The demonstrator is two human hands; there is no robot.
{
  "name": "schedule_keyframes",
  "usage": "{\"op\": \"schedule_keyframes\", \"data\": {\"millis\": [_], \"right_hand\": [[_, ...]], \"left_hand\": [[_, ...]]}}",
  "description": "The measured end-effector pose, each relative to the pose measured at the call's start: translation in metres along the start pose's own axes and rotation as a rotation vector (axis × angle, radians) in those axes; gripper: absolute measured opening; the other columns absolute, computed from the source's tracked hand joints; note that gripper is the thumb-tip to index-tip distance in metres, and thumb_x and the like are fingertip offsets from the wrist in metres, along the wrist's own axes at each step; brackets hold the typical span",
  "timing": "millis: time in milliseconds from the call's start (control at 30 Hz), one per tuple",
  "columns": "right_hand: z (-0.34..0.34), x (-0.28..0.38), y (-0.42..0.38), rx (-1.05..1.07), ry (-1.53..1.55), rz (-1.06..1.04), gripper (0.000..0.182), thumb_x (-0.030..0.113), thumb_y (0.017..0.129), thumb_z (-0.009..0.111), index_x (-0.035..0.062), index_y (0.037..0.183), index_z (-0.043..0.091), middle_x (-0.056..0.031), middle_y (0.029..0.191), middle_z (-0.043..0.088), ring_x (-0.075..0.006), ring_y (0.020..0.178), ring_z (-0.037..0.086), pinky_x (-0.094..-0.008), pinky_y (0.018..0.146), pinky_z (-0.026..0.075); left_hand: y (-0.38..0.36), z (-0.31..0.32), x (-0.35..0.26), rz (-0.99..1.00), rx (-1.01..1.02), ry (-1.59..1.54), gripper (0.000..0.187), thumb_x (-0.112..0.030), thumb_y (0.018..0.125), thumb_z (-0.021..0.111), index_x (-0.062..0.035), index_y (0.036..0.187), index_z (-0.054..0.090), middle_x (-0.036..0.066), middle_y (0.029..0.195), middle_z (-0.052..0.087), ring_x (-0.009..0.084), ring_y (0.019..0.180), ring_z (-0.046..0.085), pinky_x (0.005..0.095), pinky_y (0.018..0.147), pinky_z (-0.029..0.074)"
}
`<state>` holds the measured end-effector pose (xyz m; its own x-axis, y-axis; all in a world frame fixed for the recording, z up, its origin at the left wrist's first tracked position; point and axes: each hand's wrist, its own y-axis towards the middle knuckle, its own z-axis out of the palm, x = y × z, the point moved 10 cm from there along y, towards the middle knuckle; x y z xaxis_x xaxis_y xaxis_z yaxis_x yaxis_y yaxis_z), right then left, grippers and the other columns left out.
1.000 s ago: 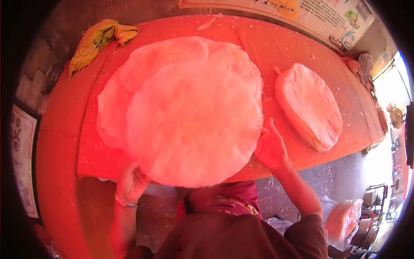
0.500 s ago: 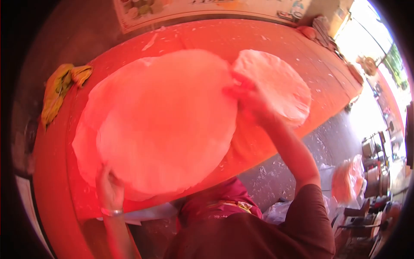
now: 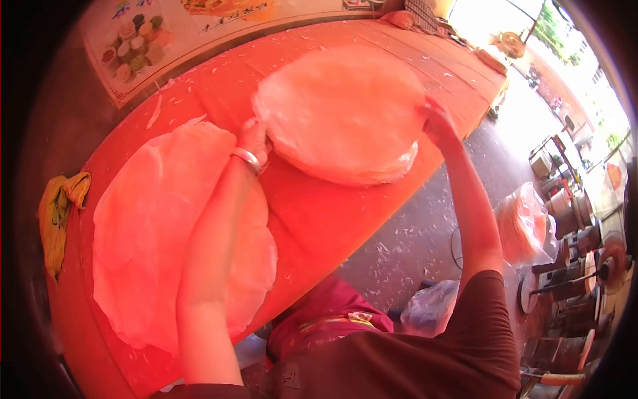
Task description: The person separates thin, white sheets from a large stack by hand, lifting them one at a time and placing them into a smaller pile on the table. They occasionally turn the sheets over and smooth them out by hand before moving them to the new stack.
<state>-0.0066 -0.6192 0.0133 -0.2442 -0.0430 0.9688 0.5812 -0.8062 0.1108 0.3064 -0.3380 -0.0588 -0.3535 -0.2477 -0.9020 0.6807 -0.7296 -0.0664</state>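
A large, thin, round flatbread sheet (image 3: 339, 100) is stretched between my hands over the right-hand flatbread stack (image 3: 369, 178). My left hand (image 3: 254, 141), with a silver bangle at the wrist, pinches the sheet's left edge. On the opposite side, my right hand (image 3: 438, 121) grips the right edge, its fingers partly hidden. Most of the stack underneath is covered, with only its front rim showing. My left forearm crosses above another pile of wide flatbread sheets (image 3: 139, 219) lying on the left part of the table.
Red cloth covers the table (image 3: 312, 233), which has scattered flakes on it. A yellow rag (image 3: 56, 219) hangs at the left edge. A printed poster (image 3: 153, 46) stands behind. On the floor at right are a bagged flatbread stack (image 3: 525, 223) and several pots.
Both hands have carried the flatbread sheet rightward from above the left pile to above the right stack. My view has turned to the right.
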Motion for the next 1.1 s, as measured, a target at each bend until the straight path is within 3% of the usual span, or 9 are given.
{"op": "schedule_keyframes", "data": {"millis": [367,467,567,633,733,800,900,1033,1100], "right_hand": [[-0.031,-0.054,-0.012,-0.006,-0.204,0.158,0.047,0.000,0.071,0.056,-0.0009,0.118,0.051,-0.0063,0.084,0.062,-0.0138,0.073,0.060,-0.0281,0.060,0.050],[-0.042,-0.044,-0.006,-0.231,-0.642,0.064,0.053,0.005,0.074,0.058,-0.0005,0.125,0.044,-0.0147,0.101,0.060,-0.0245,0.092,0.059,-0.0367,0.078,0.048],[0.015,0.008,-0.029,-0.341,-1.281,-0.515,0.057,0.017,0.078,0.062,0.0032,0.130,0.041,-0.0253,0.126,0.043,-0.0369,0.119,0.041,-0.0469,0.099,0.032],[0.070,0.020,-0.053,-0.141,-1.309,-0.555,0.064,0.035,0.081,0.061,0.0110,0.135,0.035,-0.0252,0.142,0.020,-0.0424,0.133,0.014,-0.0520,0.106,0.015],[0.146,0.002,-0.098,0.240,-1.626,-0.697,0.066,0.044,0.083,0.056,0.0160,0.137,0.032,-0.0200,0.144,0.019,-0.0413,0.134,0.012,-0.0545,0.106,0.015],[0.136,-0.081,-0.094,0.526,-1.637,-0.297,0.064,0.054,0.087,0.039,0.0214,0.140,0.027,-0.0156,0.148,0.015,-0.0385,0.136,0.008,-0.0526,0.108,0.005],[0.122,-0.104,-0.080,0.483,-1.659,-0.336,0.060,0.053,0.088,0.036,0.0256,0.141,0.025,-0.0110,0.148,0.018,-0.0341,0.137,0.011,-0.0493,0.109,0.004],[0.134,-0.085,-0.092,0.464,-1.617,-0.270,0.057,0.048,0.090,0.035,0.0238,0.141,0.026,-0.0089,0.148,0.018,-0.0322,0.137,0.010,-0.0483,0.108,0.002],[0.137,-0.083,-0.094,0.460,-1.632,-0.254,0.057,0.047,0.090,0.035,0.0230,0.141,0.026,-0.0081,0.148,0.019,-0.0314,0.137,0.010,-0.0478,0.109,0.002]], "left_hand": [[0.005,-0.005,0.026,-0.019,-0.102,0.657,0.040,-0.013,0.074,0.063,0.0051,0.107,0.052,0.016,0.102,0.059,0.0220,0.085,0.061,0.0321,0.070,0.051],[-0.037,0.035,-0.026,0.398,-0.241,1.186,0.057,-0.021,0.081,0.060,0.0010,0.129,0.037,0.023,0.131,0.040,0.0293,0.123,0.039,0.0487,0.099,0.034],[-0.066,0.083,-0.040,0.803,-0.188,1.625,0.063,-0.034,0.084,0.054,-0.0050,0.135,0.033,0.017,0.145,0.021,0.0303,0.136,0.013,0.0587,0.105,0.012],[-0.044,0.081,0.008,0.423,0.196,1.750,0.057,-0.041,0.086,0.047,-0.0106,0.133,0.038,0.012,0.145,0.022,0.0308,0.136,0.011,0.0632,0.102,0.010],[-0.049,0.086,0.027,0.187,0.444,1.919,0.048,-0.045,0.088,0.038,-0.0201,0.128,0.047,0.007,0.146,0.024,0.0307,0.136,0.011,0.0674,0.100,0.008],[-0.053,0.087,0.025,0.158,0.490,1.784,0.041,-0.043,0.088,0.039,-0.0247,0.122,0.052,0.010,0.145,0.024,0.0299,0.137,0.011,0.0701,0.098,0.006],[-0.060,0.066,-0.011,0.296,0.192,1.547,0.069,-0.046,0.088,0.040,0.0018,0.136,0.027,0.016,0.143,0.028,0.0308,0.135,0.019,0.0488,0.110,0.007],[-0.109,0.008,-0.069,0.540,0.029,1.636,0.059,-0.041,0.086,0.048,0.0011,0.126,0.038,0.018,0.134,0.038,0.0316,0.128,0.030,0.0508,0.104,0.018],[-0.136,-0.039,-0.106,0.554,0.033,1.539,0.035,-0.032,0.082,0.057,-0.0014,0.098,0.051,0.018,0.104,0.052,0.0295,0.090,0.051,0.0434,0.074,0.041]]}}
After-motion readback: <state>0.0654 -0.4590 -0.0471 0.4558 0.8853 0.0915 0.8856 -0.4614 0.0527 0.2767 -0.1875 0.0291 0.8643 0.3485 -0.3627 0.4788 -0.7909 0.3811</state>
